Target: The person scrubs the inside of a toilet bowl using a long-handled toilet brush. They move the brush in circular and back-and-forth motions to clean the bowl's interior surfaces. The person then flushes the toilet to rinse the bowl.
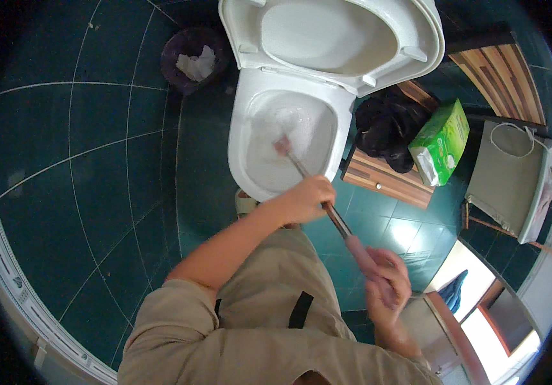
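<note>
Both my hands grip a long toilet brush (340,223) with a shiny metal rod and a pink handle. My left hand (306,200) is closed round the rod, just over the front rim of the white toilet (240,144). Lower down and to the right, my right hand (388,285) wraps the pink grip at the handle's end. The small pinkish brush head (282,145) is down inside the bowl and looks blurred, so its bristles are hard to make out. Behind the bowl, the toilet lid (330,35) and seat stand raised.
A dark bin (172,59) holding white paper stands left of the toilet. To the right, a black plastic bag (388,128) and a green tissue pack (448,144) rest on a striped wooden cabinet (388,182). A washbasin (513,170) is farther right. Dark green tiles (102,186) line the left wall.
</note>
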Demonstrator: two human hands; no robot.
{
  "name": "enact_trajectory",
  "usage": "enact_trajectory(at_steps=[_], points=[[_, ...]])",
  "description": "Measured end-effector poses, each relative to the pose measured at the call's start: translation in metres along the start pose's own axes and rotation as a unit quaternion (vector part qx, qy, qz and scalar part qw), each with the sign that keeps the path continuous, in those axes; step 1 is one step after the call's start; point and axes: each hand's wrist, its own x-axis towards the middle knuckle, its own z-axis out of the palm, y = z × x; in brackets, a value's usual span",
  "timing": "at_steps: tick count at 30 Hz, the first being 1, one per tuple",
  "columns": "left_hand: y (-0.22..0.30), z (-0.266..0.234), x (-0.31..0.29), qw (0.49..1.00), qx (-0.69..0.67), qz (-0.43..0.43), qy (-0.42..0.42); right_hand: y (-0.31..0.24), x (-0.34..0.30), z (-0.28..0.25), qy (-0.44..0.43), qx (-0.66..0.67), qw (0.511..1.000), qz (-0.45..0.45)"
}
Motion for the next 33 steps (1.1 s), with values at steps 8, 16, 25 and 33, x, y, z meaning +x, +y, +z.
enact_trajectory(at_steps=[8,16,25,33], points=[[-0.02,0.067,-0.074,0.963,0.13,-0.054,-0.23,0.021,-0.092,-0.037,-0.071,0.425,0.757,0.49],[-0.086,0.047,-0.075,0.826,0.251,-0.186,-0.468,0.142,-0.117,0.09,-0.131,0.175,0.838,0.5],[-0.068,0.052,-0.119,0.845,0.214,-0.16,-0.462,0.116,-0.157,0.106,-0.13,0.254,0.851,0.44],[-0.098,0.007,-0.072,0.798,0.233,-0.14,-0.537,0.116,-0.111,0.136,-0.091,0.402,0.72,0.559]])
